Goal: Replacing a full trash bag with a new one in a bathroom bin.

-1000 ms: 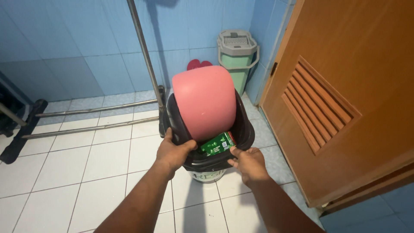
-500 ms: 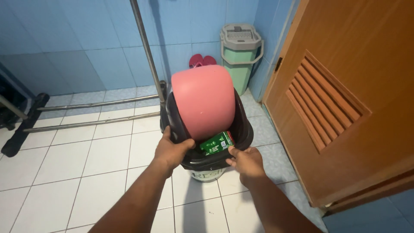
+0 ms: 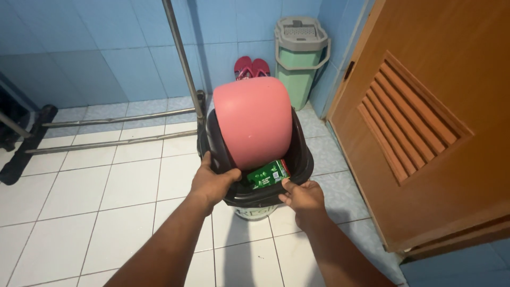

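A black plastic basin [image 3: 303, 162] is held over the white tiled floor. My left hand [image 3: 211, 183] grips its near left rim, thumb inside. My right hand [image 3: 300, 197] grips the near right rim. Inside the basin a pink plastic bowl [image 3: 254, 121] stands tilted with its bottom towards me, and a small green box [image 3: 268, 175] lies below it. A white bucket [image 3: 256, 212] shows just under the basin's near edge.
A brown wooden door with a slatted vent [image 3: 425, 122] stands at the right. A green and grey mop bucket [image 3: 300, 56] and red slippers [image 3: 252, 67] sit in the far corner. A metal rack with dark feet [image 3: 106, 130] lies at the left against blue tiled walls.
The view has shifted slightly, so the far corner shows more. Both hands keep the same grip on the basin's rim and the contents have not moved.
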